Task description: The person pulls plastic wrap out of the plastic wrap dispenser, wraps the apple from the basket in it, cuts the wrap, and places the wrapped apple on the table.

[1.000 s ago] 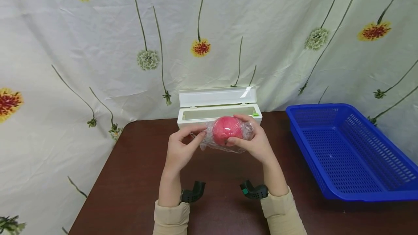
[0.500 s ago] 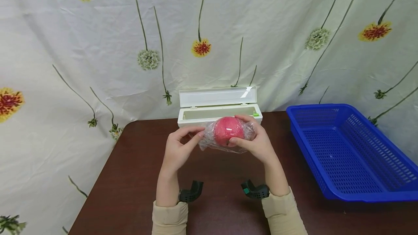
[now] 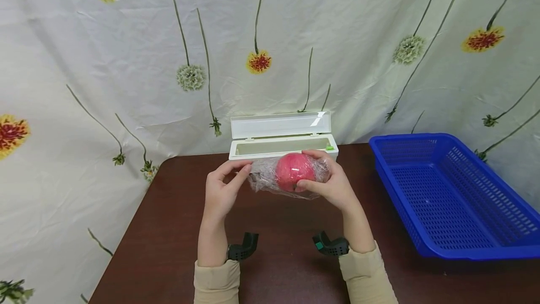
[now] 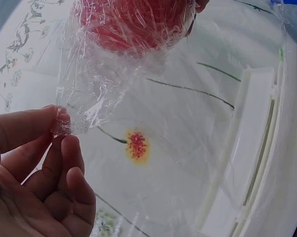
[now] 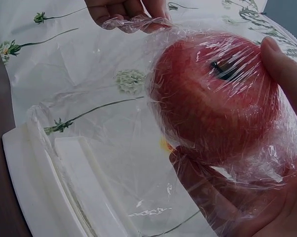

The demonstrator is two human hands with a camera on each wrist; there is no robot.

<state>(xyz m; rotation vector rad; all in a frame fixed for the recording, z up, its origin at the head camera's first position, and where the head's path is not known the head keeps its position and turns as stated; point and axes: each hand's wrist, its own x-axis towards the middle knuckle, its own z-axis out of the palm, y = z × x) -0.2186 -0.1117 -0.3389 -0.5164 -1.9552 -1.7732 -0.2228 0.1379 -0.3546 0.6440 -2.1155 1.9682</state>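
A red apple (image 3: 294,171) is wrapped in clear cling film (image 4: 96,81) and held up above the table. My right hand (image 3: 331,179) grips the apple from its right side, thumb on the near face and fingers behind; the stem hollow shows through the film in the right wrist view. To the left, my left hand (image 3: 223,191) pinches the loose end of the film between thumb and fingertips. That end stretches out from the apple, crinkled and see-through. Behind the hands stands a white cling film dispenser box (image 3: 283,147) with its lid raised.
A blue plastic basket (image 3: 422,243) stands on the right of the dark brown table (image 3: 168,229). A white floral cloth (image 3: 147,60) hangs behind the table. Each wrist wears a black camera mount (image 3: 243,247).
My left hand has moved left, drawing the film end farther out from the apple, so more film shows between them. The right hand and the apple have stayed nearly in place.
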